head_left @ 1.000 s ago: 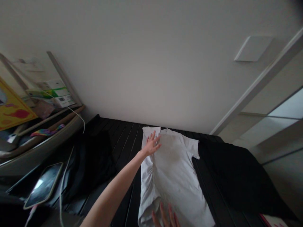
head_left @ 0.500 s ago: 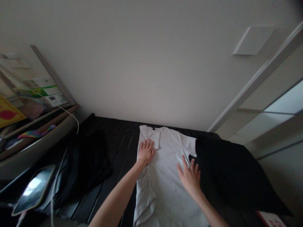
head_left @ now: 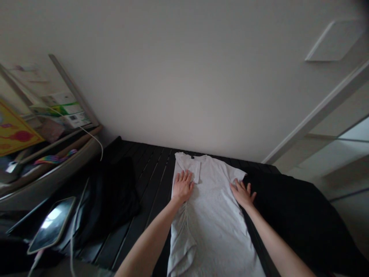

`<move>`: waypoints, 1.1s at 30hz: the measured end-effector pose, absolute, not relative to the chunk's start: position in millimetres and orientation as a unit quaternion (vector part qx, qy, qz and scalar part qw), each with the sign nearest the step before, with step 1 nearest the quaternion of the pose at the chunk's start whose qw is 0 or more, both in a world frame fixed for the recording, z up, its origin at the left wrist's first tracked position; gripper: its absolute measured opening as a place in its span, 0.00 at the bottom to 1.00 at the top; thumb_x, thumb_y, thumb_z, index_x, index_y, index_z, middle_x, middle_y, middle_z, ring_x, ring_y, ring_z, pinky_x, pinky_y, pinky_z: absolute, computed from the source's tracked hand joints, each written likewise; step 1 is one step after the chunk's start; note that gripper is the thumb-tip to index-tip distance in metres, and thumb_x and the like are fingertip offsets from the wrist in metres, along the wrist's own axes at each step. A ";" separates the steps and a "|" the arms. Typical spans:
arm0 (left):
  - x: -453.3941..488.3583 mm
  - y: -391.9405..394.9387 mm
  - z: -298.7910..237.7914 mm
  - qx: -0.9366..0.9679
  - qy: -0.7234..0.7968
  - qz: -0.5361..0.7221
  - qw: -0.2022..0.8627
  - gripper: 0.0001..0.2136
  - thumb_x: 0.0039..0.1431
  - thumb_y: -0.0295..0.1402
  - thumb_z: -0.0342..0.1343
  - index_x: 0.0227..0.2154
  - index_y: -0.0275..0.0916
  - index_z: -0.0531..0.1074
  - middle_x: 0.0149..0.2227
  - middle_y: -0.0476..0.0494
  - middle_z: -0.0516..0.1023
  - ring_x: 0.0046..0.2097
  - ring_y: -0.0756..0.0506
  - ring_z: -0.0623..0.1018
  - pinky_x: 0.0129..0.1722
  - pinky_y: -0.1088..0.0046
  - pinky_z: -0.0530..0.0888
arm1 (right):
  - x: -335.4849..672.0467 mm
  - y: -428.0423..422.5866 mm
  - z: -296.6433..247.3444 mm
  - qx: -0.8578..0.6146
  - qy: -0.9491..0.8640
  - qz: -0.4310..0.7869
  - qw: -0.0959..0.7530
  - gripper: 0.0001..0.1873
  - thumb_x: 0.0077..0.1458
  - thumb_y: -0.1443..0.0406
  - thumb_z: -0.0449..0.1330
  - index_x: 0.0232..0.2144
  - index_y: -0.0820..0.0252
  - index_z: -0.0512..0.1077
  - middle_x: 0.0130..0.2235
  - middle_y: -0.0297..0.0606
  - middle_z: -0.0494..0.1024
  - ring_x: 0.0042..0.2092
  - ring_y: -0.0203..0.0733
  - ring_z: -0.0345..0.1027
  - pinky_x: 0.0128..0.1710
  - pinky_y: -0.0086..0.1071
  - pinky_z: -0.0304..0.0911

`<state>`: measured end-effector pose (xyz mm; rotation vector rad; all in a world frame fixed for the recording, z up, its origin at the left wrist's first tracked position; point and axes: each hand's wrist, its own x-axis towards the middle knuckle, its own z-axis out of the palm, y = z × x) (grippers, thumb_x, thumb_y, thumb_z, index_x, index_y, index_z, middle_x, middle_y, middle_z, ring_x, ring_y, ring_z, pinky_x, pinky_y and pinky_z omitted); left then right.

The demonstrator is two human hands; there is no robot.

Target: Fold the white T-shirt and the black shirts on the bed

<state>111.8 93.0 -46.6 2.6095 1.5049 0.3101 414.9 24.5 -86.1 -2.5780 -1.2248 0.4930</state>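
A white T-shirt (head_left: 211,215) lies flat on a black slatted surface (head_left: 150,173), its left sleeve folded in over the chest. My left hand (head_left: 182,186) rests flat on the shirt's left shoulder area, fingers spread, just below the folded sleeve. My right hand (head_left: 242,193) lies at the shirt's right edge by the right sleeve, fingers apart, partly over the sleeve and partly over a black garment (head_left: 300,219) beside it. Neither hand grips anything.
Dark clothing (head_left: 112,200) is heaped left of the shirt. A phone (head_left: 52,225) with a lit screen and a white cable lies at the far left. A shelf (head_left: 49,154) with boxes and colourful items stands behind it. A pale wall rises just beyond the surface.
My right hand came up from the shirt's bottom edge and moved to the right sleeve. My left hand slid down slightly from the folded sleeve to the shoulder area.
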 end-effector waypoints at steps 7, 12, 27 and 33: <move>113.5 64.5 -22.0 0.811 0.571 0.124 0.016 0.24 0.58 0.34 0.50 0.57 0.31 0.62 0.65 0.33 0.57 0.66 0.37 0.53 0.64 0.54 0.51 | 413.3 21.4 -94.4 -0.872 -0.446 0.165 0.113 0.37 0.60 0.47 0.35 0.67 0.53 0.45 0.69 0.40 0.46 0.69 0.52 0.27 0.62 0.62 0.26; 106.8 8.0 -1.8 0.774 0.627 0.089 -0.007 0.19 0.55 0.32 0.52 0.49 0.32 0.71 0.54 0.32 0.70 0.59 0.35 0.64 0.60 0.51 0.58 | 400.7 17.1 -88.6 -0.893 -0.416 0.102 0.141 0.38 0.58 0.45 0.40 0.65 0.55 0.51 0.69 0.48 0.44 0.68 0.63 0.31 0.60 0.63 0.32; 82.3 -114.9 -27.9 0.815 0.568 0.098 -0.067 0.15 0.52 0.39 0.55 0.40 0.43 0.79 0.55 0.40 0.73 0.62 0.31 0.61 0.60 0.38 0.51 | 254.7 94.9 -52.1 -0.738 -0.643 0.177 0.104 0.27 0.59 0.51 0.49 0.60 0.40 0.61 0.67 0.35 0.53 0.67 0.62 0.39 0.58 0.65 0.45; 73.1 -123.7 -21.3 0.806 0.555 0.195 -0.073 0.06 0.52 0.34 0.55 0.33 0.43 0.75 0.52 0.45 0.75 0.60 0.35 0.64 0.60 0.45 0.54 | 245.9 96.7 -42.6 -0.719 -0.663 0.173 0.114 0.32 0.61 0.61 0.43 0.67 0.46 0.42 0.70 0.30 0.40 0.69 0.49 0.28 0.62 0.60 0.38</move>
